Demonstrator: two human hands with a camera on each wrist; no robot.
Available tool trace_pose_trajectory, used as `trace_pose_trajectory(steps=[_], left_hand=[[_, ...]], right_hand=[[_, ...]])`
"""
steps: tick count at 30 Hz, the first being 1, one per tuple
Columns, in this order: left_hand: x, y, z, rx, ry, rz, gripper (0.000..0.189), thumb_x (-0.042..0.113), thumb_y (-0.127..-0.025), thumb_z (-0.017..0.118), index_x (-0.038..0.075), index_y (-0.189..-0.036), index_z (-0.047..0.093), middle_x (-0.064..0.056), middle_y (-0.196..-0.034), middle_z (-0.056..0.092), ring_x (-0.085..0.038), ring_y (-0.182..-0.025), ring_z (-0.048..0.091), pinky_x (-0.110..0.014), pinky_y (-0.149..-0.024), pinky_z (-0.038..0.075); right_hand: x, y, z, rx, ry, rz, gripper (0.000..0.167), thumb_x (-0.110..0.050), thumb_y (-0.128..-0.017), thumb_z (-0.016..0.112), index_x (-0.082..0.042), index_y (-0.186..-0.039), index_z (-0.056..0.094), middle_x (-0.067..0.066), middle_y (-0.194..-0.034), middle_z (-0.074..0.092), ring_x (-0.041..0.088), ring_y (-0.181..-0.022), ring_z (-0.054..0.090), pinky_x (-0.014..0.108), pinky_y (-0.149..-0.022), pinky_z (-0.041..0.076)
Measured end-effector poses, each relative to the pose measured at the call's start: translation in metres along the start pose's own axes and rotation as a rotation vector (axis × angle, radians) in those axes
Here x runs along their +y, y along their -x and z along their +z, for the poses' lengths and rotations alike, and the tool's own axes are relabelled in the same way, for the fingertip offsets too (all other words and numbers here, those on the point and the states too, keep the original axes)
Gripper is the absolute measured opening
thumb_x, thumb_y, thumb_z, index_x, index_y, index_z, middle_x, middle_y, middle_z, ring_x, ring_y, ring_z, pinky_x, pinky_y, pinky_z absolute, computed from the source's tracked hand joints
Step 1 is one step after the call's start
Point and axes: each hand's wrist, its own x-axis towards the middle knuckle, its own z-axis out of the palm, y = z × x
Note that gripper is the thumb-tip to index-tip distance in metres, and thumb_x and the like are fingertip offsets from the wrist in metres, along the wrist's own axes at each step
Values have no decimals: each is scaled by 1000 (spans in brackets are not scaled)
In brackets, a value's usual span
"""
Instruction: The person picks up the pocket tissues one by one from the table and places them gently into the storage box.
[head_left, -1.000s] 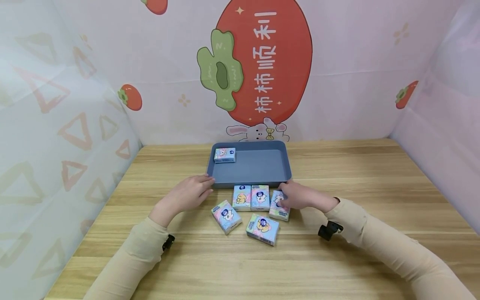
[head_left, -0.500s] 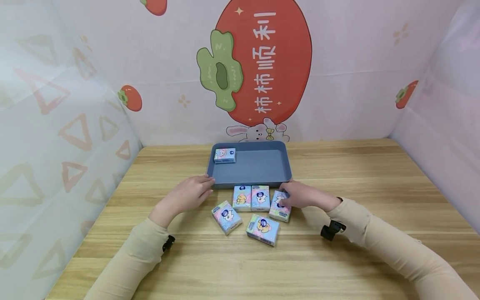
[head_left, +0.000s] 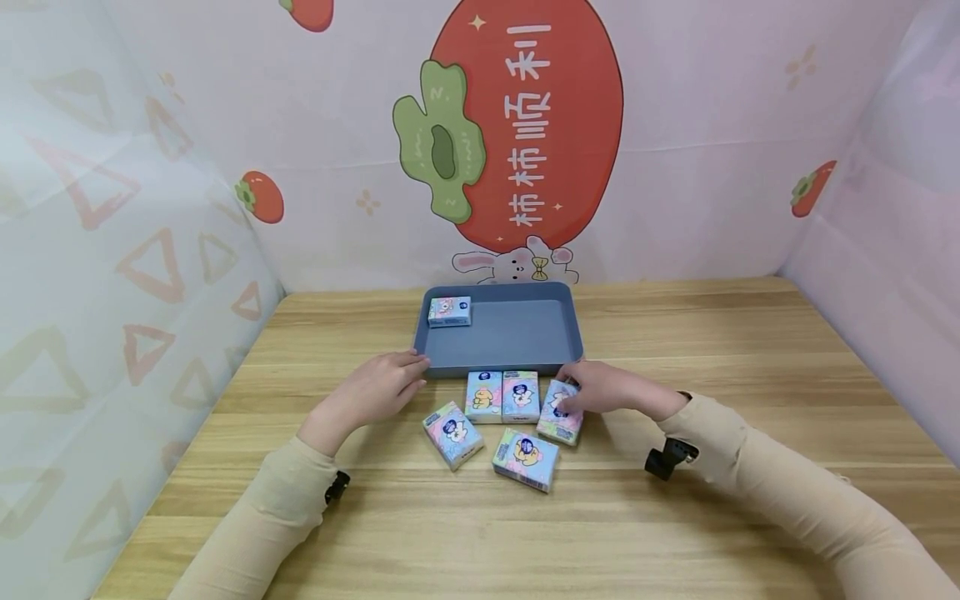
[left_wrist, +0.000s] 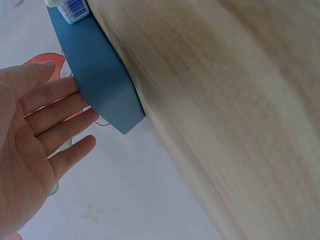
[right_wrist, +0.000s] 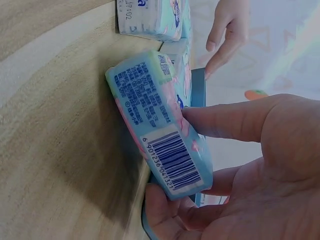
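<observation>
A blue tissue pack (head_left: pixel 558 427) with a cartoon print is gripped by my right hand (head_left: pixel 611 388), just right of the tray's front. In the right wrist view, the thumb lies on the printed face of that tissue pack (right_wrist: pixel 160 135) and fingers curl under its end; it is tilted over the wood, barcode side showing. My left hand (head_left: pixel 384 385) rests its fingertips at the front left corner of the blue-grey tray (head_left: pixel 517 337). Seen from the left wrist, the fingers of the left hand (left_wrist: pixel 45 125) are straight against the tray's wall (left_wrist: pixel 100 70).
One tissue pack (head_left: pixel 450 312) lies in the tray's back left corner. Two upright-turned packs (head_left: pixel 483 400) lie side by side before the tray. Nearer me are an angled pack (head_left: pixel 453 435) and another (head_left: pixel 527 460). A printed backdrop (head_left: pixel 690 200) stands behind the table.
My right hand and forearm have shifted slightly to the right, and the tissue pack in its grip has turned a little. The left hand and tray stay put.
</observation>
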Motion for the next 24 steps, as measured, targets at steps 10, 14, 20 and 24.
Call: trace_pose_trajectory(steps=[10,14,20,24], left_hand=[[0,0,-1,-9,2,-4,34,18,-95,58,-2,-122,62,-19,-124,62,-32,-117,59,-46,-99,49],[0,-1,-1,-4,5,0,34,18,-95,58,-2,-121,62,-19,-124,62,-33,-116,59,-46,-99,49],[0,-1,0,-3,-3,7,34,18,-94,58,-2,-121,63,-19,-123,62,-32,-116,59,-46,-98,50],[0,-1,0,-3,-8,6,34,18,-94,58,-2,-121,63,-19,-124,62,-32,-116,59,-46,-98,50]], right_hand=[[2,0,-1,39,-10,-10,38,-24,-88,64,1,-117,59,10,-105,63,20,-91,55,37,-82,51],[3,1,-3,58,-20,-32,35,-23,-89,63,2,-113,62,10,-102,65,20,-91,57,37,-81,53],[4,2,-5,70,-48,-38,34,-23,-88,64,3,-109,65,9,-97,67,19,-89,59,33,-78,54],[3,3,-7,71,-60,-39,32,-23,-87,66,2,-106,67,8,-94,67,17,-84,57,28,-73,53]])
